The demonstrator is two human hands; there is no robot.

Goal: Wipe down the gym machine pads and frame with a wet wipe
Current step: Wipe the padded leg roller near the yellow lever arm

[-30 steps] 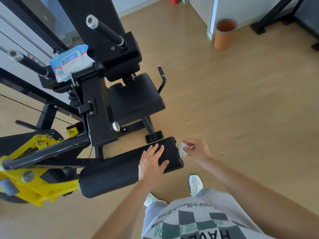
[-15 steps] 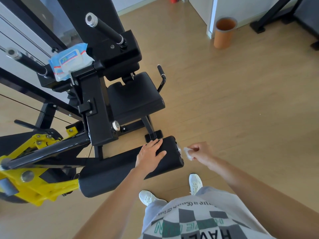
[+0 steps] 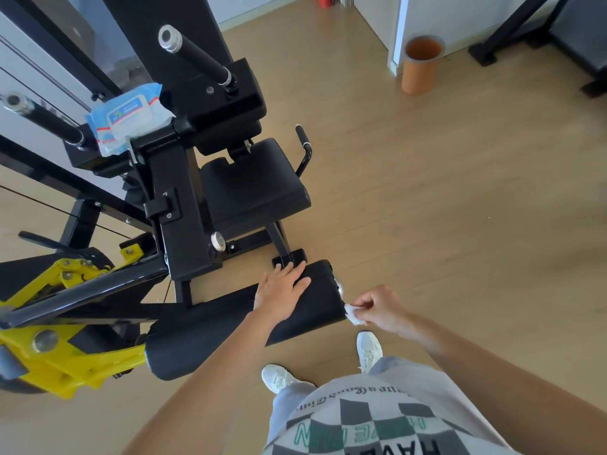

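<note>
A long black roller pad (image 3: 210,330) of the gym machine lies low in front of me. My left hand (image 3: 281,290) rests flat on its upper right part, fingers straight. Just off the pad's right end, my right hand (image 3: 381,307) pinches a crumpled white wet wipe (image 3: 352,312) against the end face. Above the roller are the black seat pad (image 3: 253,188) and the black upright frame (image 3: 184,205). A blue pack of wipes (image 3: 128,119) lies on top of the frame.
Yellow lever parts (image 3: 56,353) stick out at the lower left. Two black handle bars (image 3: 197,57) jut up from the frame. An orange bin (image 3: 420,65) stands by the wall at the back. Another black machine's base (image 3: 492,41) is at top right. My white shoes (image 3: 369,351) are on the wooden floor.
My right hand with the wipe has moved down along the roller pad's right end. My left hand has slid slightly up the pad and stays flat on it.
</note>
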